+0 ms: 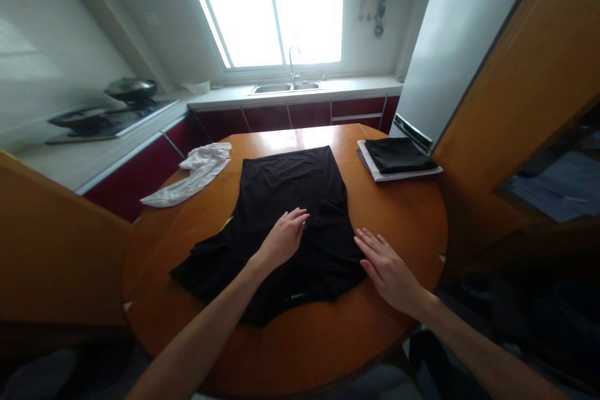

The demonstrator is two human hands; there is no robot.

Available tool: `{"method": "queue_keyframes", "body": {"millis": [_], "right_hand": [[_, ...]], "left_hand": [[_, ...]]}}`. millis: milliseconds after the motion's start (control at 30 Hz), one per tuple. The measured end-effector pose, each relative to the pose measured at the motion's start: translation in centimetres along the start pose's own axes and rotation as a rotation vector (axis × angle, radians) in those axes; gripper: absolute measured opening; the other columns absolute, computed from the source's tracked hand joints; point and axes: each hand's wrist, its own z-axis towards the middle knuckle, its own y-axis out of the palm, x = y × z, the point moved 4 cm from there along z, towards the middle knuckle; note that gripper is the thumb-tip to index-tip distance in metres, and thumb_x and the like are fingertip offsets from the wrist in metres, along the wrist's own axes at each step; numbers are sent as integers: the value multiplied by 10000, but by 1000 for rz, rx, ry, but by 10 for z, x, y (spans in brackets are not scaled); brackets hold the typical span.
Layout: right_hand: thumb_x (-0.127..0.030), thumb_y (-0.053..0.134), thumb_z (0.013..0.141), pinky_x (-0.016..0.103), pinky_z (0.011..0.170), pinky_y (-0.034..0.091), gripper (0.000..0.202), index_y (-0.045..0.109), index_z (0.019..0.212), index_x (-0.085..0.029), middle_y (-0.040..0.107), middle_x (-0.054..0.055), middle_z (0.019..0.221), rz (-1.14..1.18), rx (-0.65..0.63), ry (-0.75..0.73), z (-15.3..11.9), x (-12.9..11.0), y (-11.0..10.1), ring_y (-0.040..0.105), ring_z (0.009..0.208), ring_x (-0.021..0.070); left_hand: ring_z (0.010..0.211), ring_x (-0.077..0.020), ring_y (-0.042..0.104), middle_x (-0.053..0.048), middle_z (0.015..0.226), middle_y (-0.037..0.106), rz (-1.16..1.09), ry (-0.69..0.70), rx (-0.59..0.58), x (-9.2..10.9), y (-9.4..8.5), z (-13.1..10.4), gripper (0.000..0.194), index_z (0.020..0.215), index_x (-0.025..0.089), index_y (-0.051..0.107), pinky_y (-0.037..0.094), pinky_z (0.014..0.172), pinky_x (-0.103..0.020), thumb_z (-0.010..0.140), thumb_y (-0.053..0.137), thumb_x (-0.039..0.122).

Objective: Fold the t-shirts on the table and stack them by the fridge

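A black T-shirt point(290, 187) lies spread on the round wooden table point(403, 219), its hem toward the window and its neck toward me. The sleeve on the left is bunched, with a small yellow patch at that side. My left hand point(284, 237) is over the middle of the shirt, fingers stretched and slightly bent, holding nothing. At the shirt's right edge, by the sleeve, my right hand point(387, 269) lies with straight fingers, the tips at the cloth. Whether the left palm presses on the cloth, I cannot tell.
A crumpled white garment point(199, 169) lies at the table's left edge. Folded black and white clothes point(398, 156) are stacked at the far right, near the fridge point(454, 31). Beyond the table are a sink point(274, 89) and a stove with a pan point(131, 90).
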Motion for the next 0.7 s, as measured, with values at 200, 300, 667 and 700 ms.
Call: {"method": "queue_keyframes", "body": {"millis": [200,300,667,700], "right_hand": [[-382,509,997,564,1254,156,700,225,1619,-230,191,76,1674,-4,-169,-102,2,-14,24,131,1560,256],[-390,532,982,561,1259,122,739,198,1624,-244,162,70,1680,-4,-194,-102,-5,-13,26,109,1563,251],[-210,373,1011,533,1216,283,518,469,1518,-248,436,81,1582,99,79,53,96,38,-2,337,1499,227],[-159,377,989,505,1204,319,506,543,1462,-224,491,100,1542,110,115,84,119,51,-3,396,1467,226]], "left_hand": [[1450,-211,430,-89,1520,522,24,168,-132,26,36,47,445,1429,212,556,352,1207,-434,1020,386,174],[1522,-269,287,-109,1613,375,122,136,-209,19,59,55,522,1533,228,423,245,1231,-546,1032,460,372],[1475,-295,367,-112,1582,434,146,-11,-88,2,63,54,514,1521,251,430,253,1200,-560,1031,439,408],[1426,-290,431,-121,1534,493,153,-59,-38,0,59,55,473,1490,234,469,302,1175,-528,1031,433,341]]}}
